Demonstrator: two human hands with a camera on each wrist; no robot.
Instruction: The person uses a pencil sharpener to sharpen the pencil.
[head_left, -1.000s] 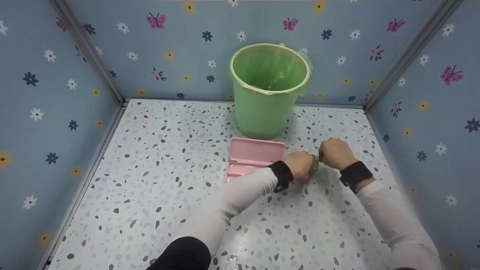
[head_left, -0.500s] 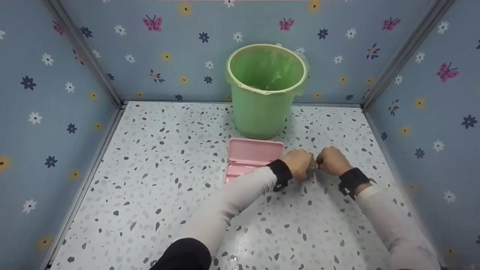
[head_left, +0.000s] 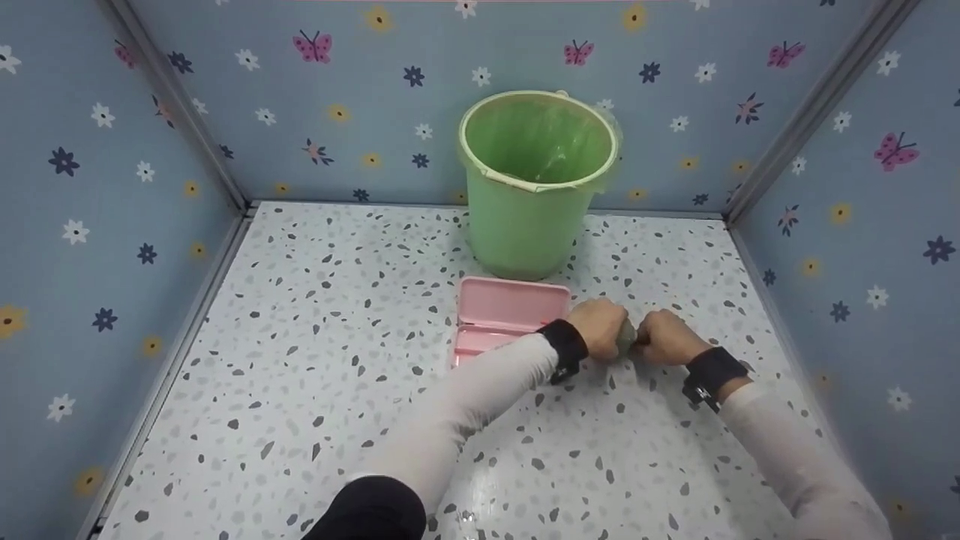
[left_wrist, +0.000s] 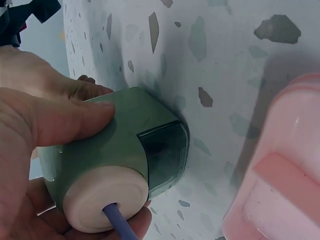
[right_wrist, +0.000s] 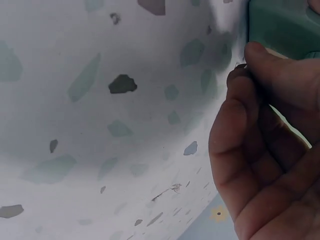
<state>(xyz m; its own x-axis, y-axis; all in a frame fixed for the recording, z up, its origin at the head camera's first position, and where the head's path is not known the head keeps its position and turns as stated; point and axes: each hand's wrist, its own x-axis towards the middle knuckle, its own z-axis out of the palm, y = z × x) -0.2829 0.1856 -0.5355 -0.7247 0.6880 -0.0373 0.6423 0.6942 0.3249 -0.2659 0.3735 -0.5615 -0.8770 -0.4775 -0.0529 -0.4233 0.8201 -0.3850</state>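
My left hand (head_left: 598,330) grips a green crank pencil sharpener (left_wrist: 132,115) close over the speckled tabletop, thumb across its top and fingers beneath. A purple pencil (left_wrist: 120,223) sits in the round pale front of the sharpener, which also has a dark see-through window on one side. On the opposite side, my right hand (head_left: 670,339) pinches the crank handle with thumb and forefinger, its other fingers curled. In the right wrist view the fingertips mostly hide this handle; only a small dark end (right_wrist: 241,66) shows.
An opened pink pencil case (head_left: 514,301) lies left of the sharpener, partly under my left forearm. Behind it stands a green bucket (head_left: 517,236) with a clear liner. Flowered blue panels (head_left: 360,97) border the table at back and sides.
My right hand has come down and nearer to me beside the sharpener, moving slightly left and then back right. The left hand and sharpener stay nearly in place.
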